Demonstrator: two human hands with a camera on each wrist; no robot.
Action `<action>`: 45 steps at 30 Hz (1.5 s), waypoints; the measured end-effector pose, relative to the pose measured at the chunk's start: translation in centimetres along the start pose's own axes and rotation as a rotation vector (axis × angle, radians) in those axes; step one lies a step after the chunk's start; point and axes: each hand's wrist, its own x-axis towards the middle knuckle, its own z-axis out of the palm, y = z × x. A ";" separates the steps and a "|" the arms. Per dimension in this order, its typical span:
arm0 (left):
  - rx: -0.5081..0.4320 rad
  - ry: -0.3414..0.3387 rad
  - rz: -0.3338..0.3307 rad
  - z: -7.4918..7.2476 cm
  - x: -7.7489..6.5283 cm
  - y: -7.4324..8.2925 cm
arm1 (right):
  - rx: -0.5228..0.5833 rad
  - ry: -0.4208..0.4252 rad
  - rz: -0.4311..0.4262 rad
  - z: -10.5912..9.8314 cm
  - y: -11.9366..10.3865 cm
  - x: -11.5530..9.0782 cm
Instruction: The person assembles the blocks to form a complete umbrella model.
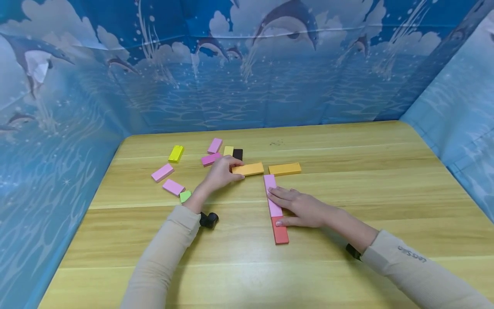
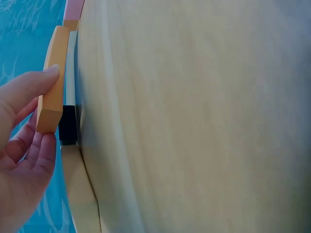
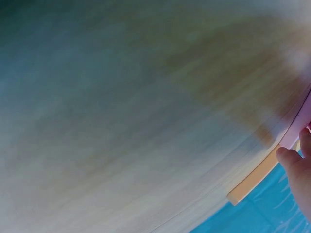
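Note:
My left hand (image 1: 224, 172) pinches a light orange block (image 1: 248, 169) between thumb and fingers. The left wrist view shows that hand (image 2: 29, 116) with the thumb laid along the orange block (image 2: 52, 80), fingers underneath. Right of it in the head view lies a darker orange block (image 1: 284, 169). A strip of pink block (image 1: 274, 205) runs toward the person, with a red block (image 1: 281, 236) at its near end. My right hand (image 1: 302, 209) rests on this strip with fingers extended, fingertips on the pink part and thumb on the red block.
Beyond the left hand lie a pale yellow block (image 1: 228, 150), a black block (image 1: 237, 154), a magenta block (image 1: 210, 159) and a pink block (image 1: 215, 145). Farther left are a yellow block (image 1: 176, 153), two more pink blocks and a green block (image 1: 185, 196). A dolphin-print curtain (image 1: 247, 98) borders the table.

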 end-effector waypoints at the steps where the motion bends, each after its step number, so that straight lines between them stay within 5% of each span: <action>1: 0.002 -0.002 0.004 0.1 0.1 0.0 | 0.000 0.001 0.000 0.0 0.0 0.0; 13: 0.074 -0.037 0.022 0.9 0.5 0.3 | 0.014 -0.007 0.007 0.0 0.0 -0.1; 23: 0.136 -0.098 -0.028 0.7 0.8 0.8 | 0.021 -0.009 0.017 -0.1 -0.1 0.0; 45: 0.125 -0.120 -0.043 0.5 0.7 1.2 | 0.018 -0.009 0.014 -0.1 -0.2 0.0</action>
